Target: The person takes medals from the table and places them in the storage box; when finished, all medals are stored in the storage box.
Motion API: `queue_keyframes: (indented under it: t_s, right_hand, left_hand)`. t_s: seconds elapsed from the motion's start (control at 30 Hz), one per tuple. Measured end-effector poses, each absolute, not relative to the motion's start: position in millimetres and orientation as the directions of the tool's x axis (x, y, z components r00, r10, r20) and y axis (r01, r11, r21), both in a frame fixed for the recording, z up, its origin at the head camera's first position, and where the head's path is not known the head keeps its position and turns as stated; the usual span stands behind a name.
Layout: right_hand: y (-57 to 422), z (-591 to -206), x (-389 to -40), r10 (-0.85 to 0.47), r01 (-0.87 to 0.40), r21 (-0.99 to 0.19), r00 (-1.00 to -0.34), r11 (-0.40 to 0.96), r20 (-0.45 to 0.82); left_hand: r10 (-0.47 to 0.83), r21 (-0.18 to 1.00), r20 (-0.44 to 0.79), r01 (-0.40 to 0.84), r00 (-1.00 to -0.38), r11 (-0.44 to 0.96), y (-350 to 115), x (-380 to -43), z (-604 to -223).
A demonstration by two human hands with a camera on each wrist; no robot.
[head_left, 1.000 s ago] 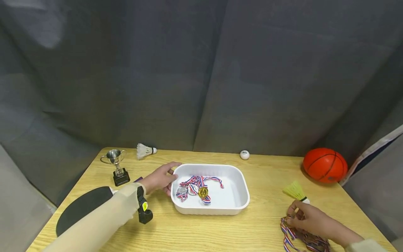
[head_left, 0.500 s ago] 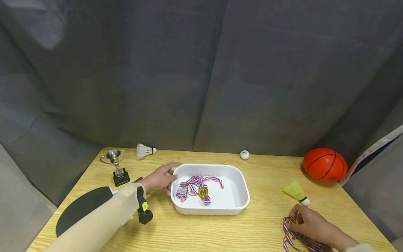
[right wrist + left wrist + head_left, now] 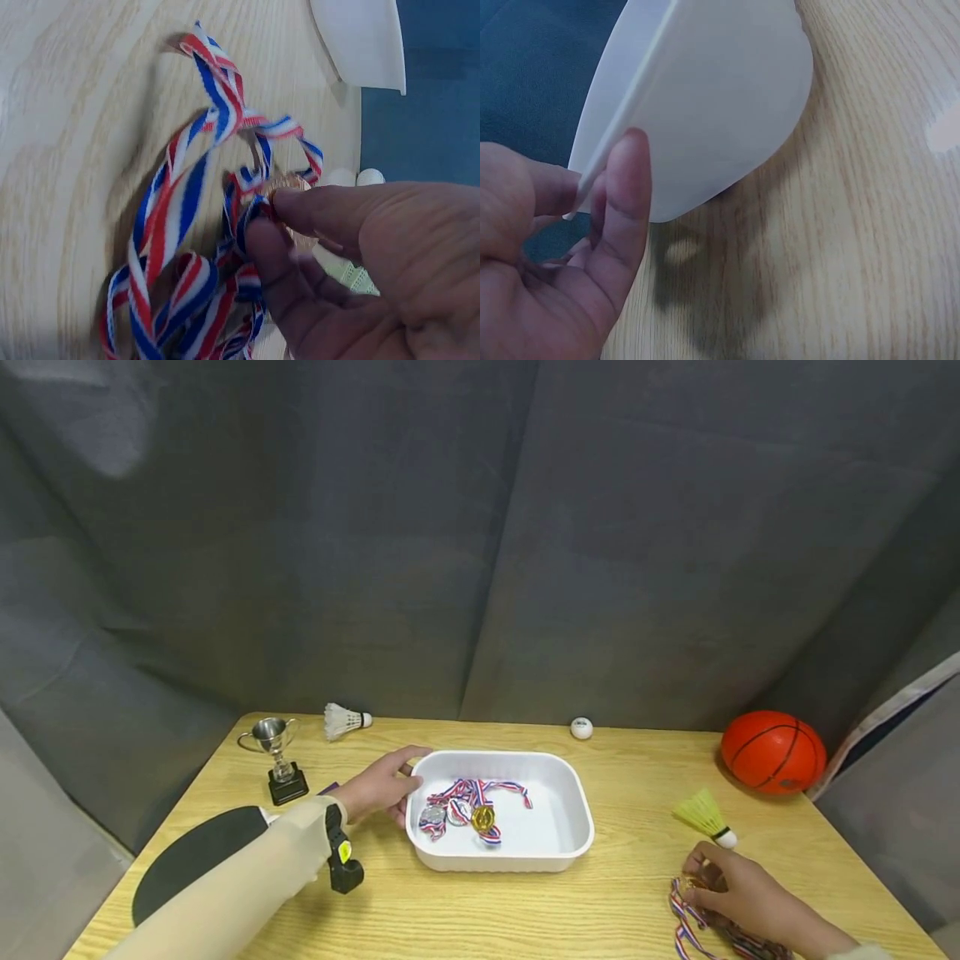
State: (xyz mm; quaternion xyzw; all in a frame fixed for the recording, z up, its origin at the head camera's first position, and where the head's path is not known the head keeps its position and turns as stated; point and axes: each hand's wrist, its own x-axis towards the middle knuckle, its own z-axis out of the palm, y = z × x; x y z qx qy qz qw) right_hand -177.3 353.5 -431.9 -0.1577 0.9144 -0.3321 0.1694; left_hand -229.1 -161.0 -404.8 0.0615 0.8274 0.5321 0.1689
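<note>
My left hand (image 3: 378,787) pinches the left rim of a white plastic tray (image 3: 525,863), with thumb and fingers on either side of its wall (image 3: 720,97) in the left wrist view. Inside the tray lie two silver medals (image 3: 432,819) and a gold medal (image 3: 483,818) on red, white and blue ribbons. At the right front, my right hand (image 3: 738,893) pinches a copper-gold medal (image 3: 289,182) by its ribbon end, partly hidden by the thumb and fingers. A tangle of striped ribbons (image 3: 176,217) spreads beneath and beside that hand.
A yellow shuttlecock (image 3: 705,818) lies just beyond my right hand, with a red basketball (image 3: 774,753) behind it. A white ball (image 3: 581,728), a white shuttlecock (image 3: 345,721) and a trophy cup (image 3: 281,760) stand along the back. A black paddle (image 3: 198,860) lies under the left forearm.
My right hand has shifted slightly at the ribbons, first rightward and toward me, then a little back. My left hand and the tray have stayed in place.
</note>
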Motion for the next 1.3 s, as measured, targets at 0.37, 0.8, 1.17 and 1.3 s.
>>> queue_keyframes:
  t_s: [0.37,0.8,1.17,1.3]
  right_hand:
    - [368,-432,-178,-0.631,-0.176,-0.874,-0.756,0.452,-0.174]
    - [380,-415,-184,-0.62,0.018,-0.953,-0.755,0.302,-0.211]
    - [388,-387,-193,-0.69,0.098,-0.975,-0.693,0.197,-0.209]
    - [389,-374,-194,-0.698,0.046,-0.983,-0.698,0.179,-0.16]
  left_hand:
    - [0.262,0.898,-0.217,-0.087,-0.94,0.432,-161,-227,-406]
    - [0.249,0.897,-0.226,-0.101,-0.942,0.43,-161,-230,-408]
    - [0.25,0.895,-0.23,-0.103,-0.941,0.435,-162,-230,-410]
    - [0.25,0.898,-0.231,-0.108,-0.94,0.426,-162,-231,-409]
